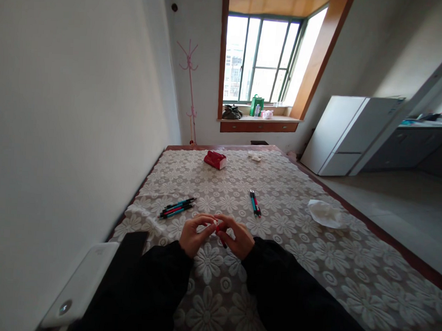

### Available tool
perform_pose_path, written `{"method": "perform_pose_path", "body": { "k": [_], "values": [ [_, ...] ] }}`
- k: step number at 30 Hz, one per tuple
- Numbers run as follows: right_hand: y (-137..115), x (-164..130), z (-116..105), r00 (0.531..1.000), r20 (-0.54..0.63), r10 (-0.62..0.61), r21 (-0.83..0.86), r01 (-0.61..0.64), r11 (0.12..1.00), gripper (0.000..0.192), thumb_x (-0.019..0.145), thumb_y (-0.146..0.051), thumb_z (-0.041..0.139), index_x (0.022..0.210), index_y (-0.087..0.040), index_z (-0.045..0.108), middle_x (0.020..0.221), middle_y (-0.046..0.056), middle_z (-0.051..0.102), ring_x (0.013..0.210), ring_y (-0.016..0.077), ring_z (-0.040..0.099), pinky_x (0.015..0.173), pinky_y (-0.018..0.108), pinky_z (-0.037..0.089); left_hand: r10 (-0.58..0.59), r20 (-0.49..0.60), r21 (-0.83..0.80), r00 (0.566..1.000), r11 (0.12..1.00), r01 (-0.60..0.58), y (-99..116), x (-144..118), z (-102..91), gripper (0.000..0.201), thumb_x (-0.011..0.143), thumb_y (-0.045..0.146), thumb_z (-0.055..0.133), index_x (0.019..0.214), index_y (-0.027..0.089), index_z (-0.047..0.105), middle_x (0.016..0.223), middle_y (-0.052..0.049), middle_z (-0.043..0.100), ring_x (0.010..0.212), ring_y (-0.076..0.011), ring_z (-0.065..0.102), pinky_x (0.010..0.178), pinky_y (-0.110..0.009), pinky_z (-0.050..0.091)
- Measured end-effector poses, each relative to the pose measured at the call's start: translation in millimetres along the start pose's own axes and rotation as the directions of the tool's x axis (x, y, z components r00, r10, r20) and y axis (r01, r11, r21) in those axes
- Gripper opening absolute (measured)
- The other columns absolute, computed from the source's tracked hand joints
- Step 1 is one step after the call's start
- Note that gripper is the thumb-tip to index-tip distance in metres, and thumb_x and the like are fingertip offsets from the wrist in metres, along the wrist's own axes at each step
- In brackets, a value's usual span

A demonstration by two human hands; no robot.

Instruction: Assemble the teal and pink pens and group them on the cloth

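Over the near part of the table, my left hand and my right hand meet fingertip to fingertip. My right hand is closed on a red pen, whose dark end points down toward me. The fingers of my left hand pinch at the pen's upper end, where a tiny whitish bit shows; it is too small to name. A bundle of black, blue and red pens lies just beyond my left hand. Farther ahead, right of centre, a few blue and red pens lie side by side.
A flower-patterned cloth covers the table. A red tissue pack is at the far side, white crumpled paper at the right. A white wall borders the left, with a white device near my left sleeve.
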State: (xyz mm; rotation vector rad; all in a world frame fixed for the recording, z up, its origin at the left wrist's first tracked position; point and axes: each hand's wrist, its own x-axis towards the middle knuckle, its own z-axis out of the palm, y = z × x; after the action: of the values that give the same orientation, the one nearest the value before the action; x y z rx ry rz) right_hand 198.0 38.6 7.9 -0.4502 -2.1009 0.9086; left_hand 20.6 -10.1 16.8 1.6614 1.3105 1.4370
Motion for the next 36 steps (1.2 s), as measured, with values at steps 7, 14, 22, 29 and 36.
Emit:
{"method": "perform_pose_path", "body": {
  "k": [7,14,22,29,36],
  "values": [
    [0.8,-1.0,0.2,1.000,0.012,0.018,-0.004,-0.018,1.000,0.036,0.091,-0.022,0.051,0.126,-0.024,0.047,0.079,-0.001,0.064,0.068,0.0129,0.059,0.072,0.029,0.050,-0.011,-0.012,0.016,1.000,1.000,0.011,-1.8,-0.3,0.6,0.022,0.080,0.039,0.066,0.081,0.018,0.072,0.095,-0.008,0.071,0.090,-0.0211,0.064,0.077,-0.032,0.051],
    [-2.5,1.6,0.1,1.000,-0.001,0.014,0.017,-0.014,1.000,0.035,0.088,-0.019,0.053,0.123,-0.023,0.052,0.076,-0.002,0.063,0.067,0.0118,0.059,0.071,0.027,0.050,-0.039,0.000,-0.001,0.999,0.999,0.039,-3.2,-0.5,0.6,0.024,0.081,0.040,0.065,0.084,0.018,0.073,0.095,-0.008,0.070,0.088,-0.0201,0.065,0.075,-0.031,0.052],
    [-6.4,3.1,-0.9,0.999,-0.027,0.023,0.022,-0.022,1.000,0.036,0.084,-0.019,0.057,0.120,-0.022,0.054,0.080,0.000,0.066,0.073,0.0138,0.063,0.073,0.027,0.052,-0.086,0.062,-0.124,0.994,0.988,0.093,-11.1,-0.8,2.2,0.026,0.081,0.044,0.064,0.088,0.020,0.072,0.101,-0.008,0.070,0.093,-0.0215,0.065,0.081,-0.034,0.054],
    [-7.1,1.9,-0.4,0.999,-0.036,0.036,0.021,-0.036,0.999,0.035,0.084,-0.020,0.057,0.119,-0.023,0.054,0.081,0.000,0.068,0.073,0.0141,0.064,0.073,0.028,0.052,-0.111,0.067,-0.147,0.992,0.982,0.120,-12.6,-1.1,2.3,0.027,0.080,0.045,0.065,0.088,0.020,0.071,0.099,-0.007,0.070,0.092,-0.0215,0.065,0.080,-0.034,0.054],
    [-5.5,2.7,-3.8,0.994,-0.101,0.046,-0.032,-0.049,0.998,0.020,0.085,-0.023,0.058,0.105,-0.022,0.061,0.079,0.000,0.068,0.071,0.0143,0.065,0.071,0.028,0.052,-0.063,0.031,-0.024,0.998,0.998,0.063,-7.9,0.3,1.1,0.026,0.086,0.041,0.057,0.089,0.020,0.072,0.094,-0.006,0.072,0.090,-0.0207,0.065,0.078,-0.032,0.053]
  ]
}}
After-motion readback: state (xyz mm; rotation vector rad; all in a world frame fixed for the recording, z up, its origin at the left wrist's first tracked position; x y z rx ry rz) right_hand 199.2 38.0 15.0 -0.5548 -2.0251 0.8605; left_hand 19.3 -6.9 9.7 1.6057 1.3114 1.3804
